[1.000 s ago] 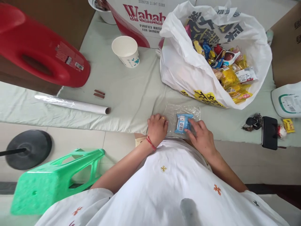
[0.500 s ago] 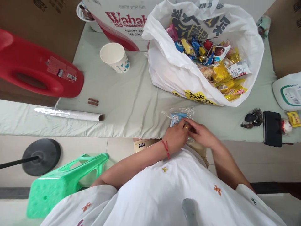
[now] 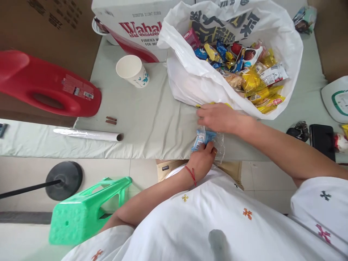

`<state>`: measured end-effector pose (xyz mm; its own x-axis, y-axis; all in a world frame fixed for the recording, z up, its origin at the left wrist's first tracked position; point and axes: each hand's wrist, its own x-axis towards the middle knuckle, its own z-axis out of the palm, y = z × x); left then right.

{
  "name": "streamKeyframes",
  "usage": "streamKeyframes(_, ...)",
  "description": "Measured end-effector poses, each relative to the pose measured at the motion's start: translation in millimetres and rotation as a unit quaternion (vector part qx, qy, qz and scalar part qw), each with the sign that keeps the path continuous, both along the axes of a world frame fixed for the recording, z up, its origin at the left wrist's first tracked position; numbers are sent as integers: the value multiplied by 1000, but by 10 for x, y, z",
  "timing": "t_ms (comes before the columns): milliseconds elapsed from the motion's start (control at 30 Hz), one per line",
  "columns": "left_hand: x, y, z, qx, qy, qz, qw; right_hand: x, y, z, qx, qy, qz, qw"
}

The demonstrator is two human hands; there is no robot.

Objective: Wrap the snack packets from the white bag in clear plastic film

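Observation:
A blue-and-white snack packet (image 3: 201,138) lies with a clear plastic bag (image 3: 220,146) at the table's front edge. My left hand (image 3: 202,158), with a red string bracelet and a ring, presses its closed fingers on the packet and the clear film. Just beyond them is my right hand (image 3: 219,117), its fingers drawn together and pointing left. Clear film runs up close beneath those fingers; what they pinch is hidden. Behind my right hand stands a white shopping bag (image 3: 187,81) full of wrapped snacks (image 3: 252,81).
On the table are a paper cup (image 3: 133,71), a white roll (image 3: 87,135), two brown strips (image 3: 111,120), keys (image 3: 299,131) and a black phone-like object (image 3: 322,141). A red jug (image 3: 51,85) and a Wahaha carton (image 3: 138,27) stand behind. A green stool (image 3: 81,214) is on the floor.
My right hand has moved away from my left, forward to the shopping bag's near side. My left hand has stayed at the blue packet, which now shows more. The view has shifted slightly.

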<state>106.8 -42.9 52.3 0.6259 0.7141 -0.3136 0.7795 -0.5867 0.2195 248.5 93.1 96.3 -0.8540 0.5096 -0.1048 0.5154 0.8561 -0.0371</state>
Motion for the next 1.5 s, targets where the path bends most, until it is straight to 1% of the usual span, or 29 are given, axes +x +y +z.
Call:
streamKeyframes(67, -23, 3, 6, 0, -6, -7, 1000, 271, -11, -95, 11, 5, -45, 999)
streamKeyframes(133, -97, -1, 10, 4, -14, -30, 999, 512, -93, -209, 6, 7, -75, 997)
streamKeyframes(233, -335, -69, 11, 25, -55, -87, 994, 771, -322, -316, 19, 40, -109, 993)
streamKeyframes(300, -544, -152, 12, 58, -118, -122, 984, 893, -507, -323, 40, 88, -122, 988)
streamKeyframes(333, -641, -195, 15, 82, -165, -131, 974, 941, -597, -318, 43, 111, -120, 986)
streamKeyframes(367, -721, -231, 21, 107, -221, -131, 961, 981, -681, -314, 39, 129, -109, 985)
streamKeyframes(400, -778, -255, 28, 136, -280, -115, 943, 1010, -754, -315, 29, 140, -91, 986)
streamKeyframes(433, -806, -265, 37, 164, -332, -83, 925, 1029, -814, -327, 16, 142, -73, 987)
streamKeyframes(467, -806, -259, 48, 188, -370, -35, 909, 1037, -859, -349, 5, 137, -57, 989)
streamKeyframes(533, -742, -207, 68, 204, -406, 100, 885, 1027, -903, -420, -9, 118, -46, 992)
streamKeyframes(567, -696, -169, 73, 188, -417, 175, 872, 1014, -907, -463, -13, 110, -51, 993)
streamKeyframes(600, -653, -130, 73, 160, -430, 248, 853, 998, -902, -506, -18, 105, -58, 993)
streamKeyframes(667, -605, -68, 55, 99, -454, 377, 801, 966, -884, -575, -33, 110, -74, 991)
streamKeyframes(700, -604, -50, 37, 77, -454, 425, 779, 952, -877, -595, -45, 118, -80, 989)
streamKeyframes(733, -614, -39, 15, 57, -442, 458, 769, 942, -873, -604, -57, 127, -86, 987)
streamKeyframes(767, -629, -36, -9, 37, -421, 473, 773, 935, -873, -602, -69, 134, -92, 984)
streamKeyframes(800, -639, -35, -34, 17, -398, 467, 790, 930, -877, -590, -79, 139, -96, 983)
streamKeyframes(833, -638, -36, -58, -1, -378, 444, 813, 929, -883, -570, -87, 139, -96, 982)
streamKeyframes(900, -585, -29, -102, -15, -357, 362, 861, 932, -898, -515, -98, 132, -90, 982)
streamKeyframes(1000, -407, 2, -147, 39, -322, 225, 919, 937, -917, -434, -121, 135, -80, 980)
streamKeyframes(1067, -286, 18, -158, 72, -260, 141, 952, 927, -928, -396, -143, 155, -72, 975)
streamKeyframes(1133, -206, 17, -156, 83, -194, 68, 975, 897, -936, -374, -165, 179, -54, 968)
streamKeyframes(1200, -175, 3, -146, 73, -159, 7, 985, 847, -936, -361, -176, 196, -33, 964)
streamKeyframes(1300, -206, -16, -135, 53, -167, -41, 984, 759, -914, -345, -153, 189, -21, 970)
streamKeyframes(1433, -332, -32, -167, 21, -237, -55, 970, 668, -865, -309, -121, 174, -29, 977)
streamKeyframes(1500, -376, -65, -211, 22, -283, -49, 958, 619, -854, -286, -128, 173, -59, 975)
